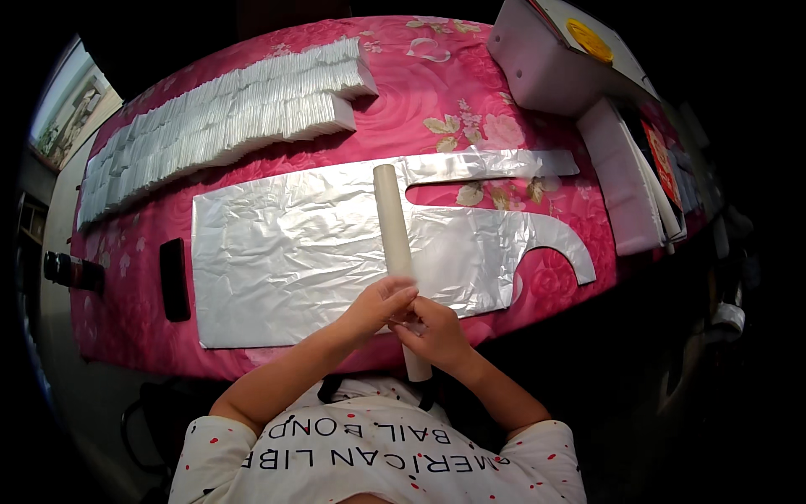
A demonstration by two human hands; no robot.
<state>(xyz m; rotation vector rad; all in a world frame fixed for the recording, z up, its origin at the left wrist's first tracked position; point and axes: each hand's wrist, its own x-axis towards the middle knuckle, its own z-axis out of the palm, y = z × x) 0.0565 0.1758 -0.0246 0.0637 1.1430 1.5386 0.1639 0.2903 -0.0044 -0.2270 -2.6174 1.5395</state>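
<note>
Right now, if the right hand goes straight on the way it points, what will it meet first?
Most likely the left hand, just ahead of the right hand and close against it over the pale tube. Depth is hard to judge, so whether they already touch is unclear.

One tube (392, 223), one silvery sheet (285, 260), one phone (174, 280), two white rows (252, 126), apparently one bottle (74, 271)

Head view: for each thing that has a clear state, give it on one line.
Left hand: fingers curled
Right hand: fingers curled
Silver sheet: spread out, creased
Pale tube: crosswise over the sheet
Black phone: lying flat
White folded pieces: packed in rows
Tablecloth: spread
</note>
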